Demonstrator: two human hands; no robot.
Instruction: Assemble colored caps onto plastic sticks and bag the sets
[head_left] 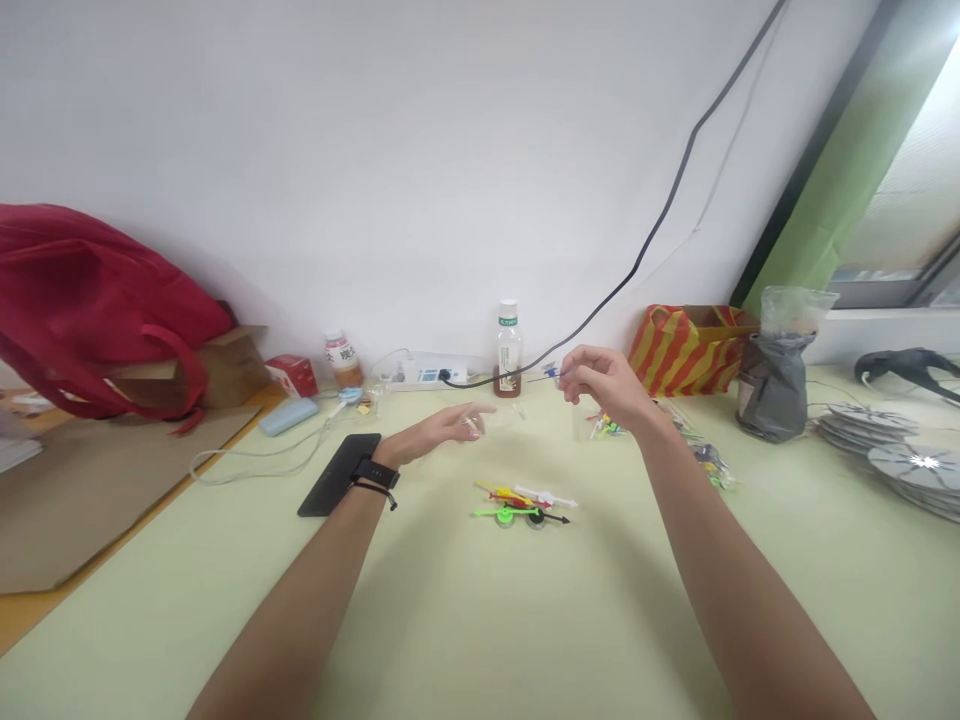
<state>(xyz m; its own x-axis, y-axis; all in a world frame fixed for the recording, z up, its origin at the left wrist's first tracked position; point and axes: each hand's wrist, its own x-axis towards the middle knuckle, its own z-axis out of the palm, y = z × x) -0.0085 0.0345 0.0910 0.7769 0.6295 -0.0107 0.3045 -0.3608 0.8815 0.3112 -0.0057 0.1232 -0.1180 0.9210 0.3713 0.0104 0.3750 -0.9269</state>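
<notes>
My right hand is raised above the table, its fingertips pinched on a thin blue arrow spinner. To the left, my left hand has its thumb and fingers around the edge of a clear plastic bag, which is hard to make out against the table. Closer to me lies a small pile of arrow spinners: a green one, a black one, a white one, and yellow and red ones overlapping. Round bases show under the green and black ones.
A black phone lies beside my left wrist. Bagged coloured parts lie beyond my right forearm. A drink bottle and a power strip stand by the wall. Stacked grey discs sit far right.
</notes>
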